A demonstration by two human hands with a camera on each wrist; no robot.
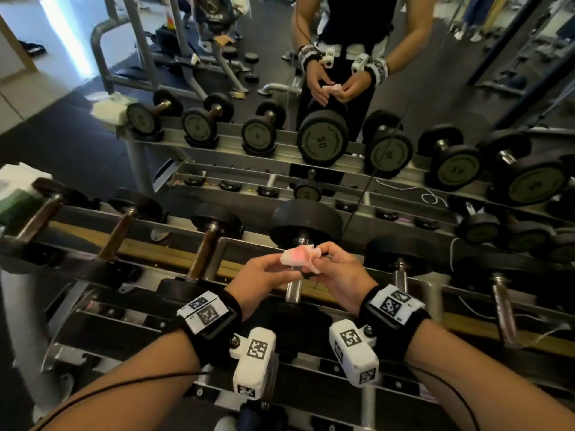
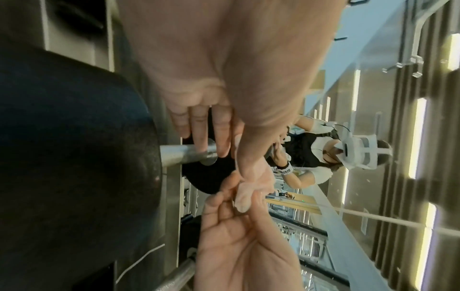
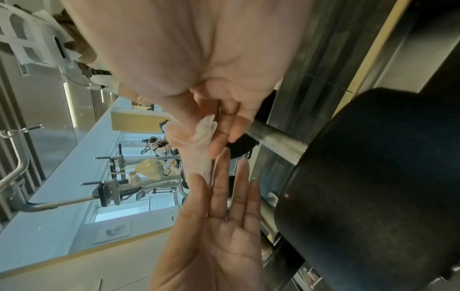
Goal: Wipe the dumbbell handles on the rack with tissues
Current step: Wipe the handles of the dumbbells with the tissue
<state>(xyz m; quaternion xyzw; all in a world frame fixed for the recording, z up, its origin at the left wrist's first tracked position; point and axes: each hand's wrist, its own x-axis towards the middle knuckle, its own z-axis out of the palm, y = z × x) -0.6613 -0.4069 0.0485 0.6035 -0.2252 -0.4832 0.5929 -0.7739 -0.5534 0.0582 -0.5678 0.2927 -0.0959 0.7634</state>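
- Left hand (image 1: 267, 272): fingers pinch left end of crumpled tissue (image 1: 297, 258).
- Tissue held above chrome dumbbell handle (image 1: 295, 289) on rack (image 1: 149, 250); contact with handle apparently none, view poor.
- Right hand (image 1: 340, 272): fingers pinch right end.

Both hands pinch a crumpled tissue (image 2: 245, 194) between them: left hand (image 2: 224, 82) from above, right hand (image 2: 239, 246) below, just beside a dumbbell handle (image 2: 186, 155).
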